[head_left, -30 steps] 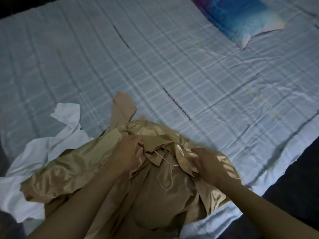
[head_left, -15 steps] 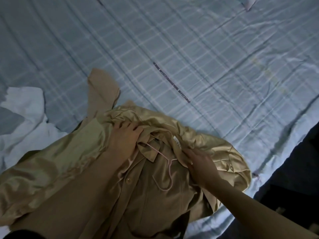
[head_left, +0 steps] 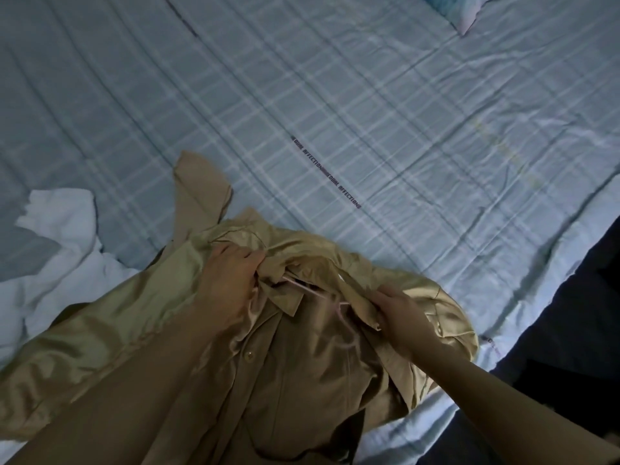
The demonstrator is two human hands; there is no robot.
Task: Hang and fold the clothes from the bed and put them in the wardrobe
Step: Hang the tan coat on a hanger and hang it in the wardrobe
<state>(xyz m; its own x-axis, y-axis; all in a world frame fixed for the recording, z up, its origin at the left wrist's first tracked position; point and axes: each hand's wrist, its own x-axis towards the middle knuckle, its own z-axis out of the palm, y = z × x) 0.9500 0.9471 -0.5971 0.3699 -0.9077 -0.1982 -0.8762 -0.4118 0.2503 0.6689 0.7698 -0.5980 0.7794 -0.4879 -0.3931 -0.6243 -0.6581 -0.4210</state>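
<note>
Bed point(head_left: 369, 95): we see its pale blue checked sheet spread beyond both hands, with a line of printed lettering running away from the fingers.
Shirt point(head_left: 302, 380): a tan satin shirt lies rumpled on the bed under our hands, collar end away from us, one button showing below the left hand; a sleeve sticks out beyond the left hand.
White cloth point(head_left: 57, 273): it lies crumpled on the bed, left of the left forearm and partly under the shirt.
Pillow point(head_left: 459, 11): only a corner shows, far beyond the right hand.
Left hand point(head_left: 231, 280): fingers curled, gripping the shirt's fabric at the collar.
Right hand point(head_left: 402, 317): it pinches the other side of the collar.
Hanger point(head_left: 322, 297): a thin pink hanger lies between our hands, inside the open neck of the shirt, its hook pointing toward us.
</note>
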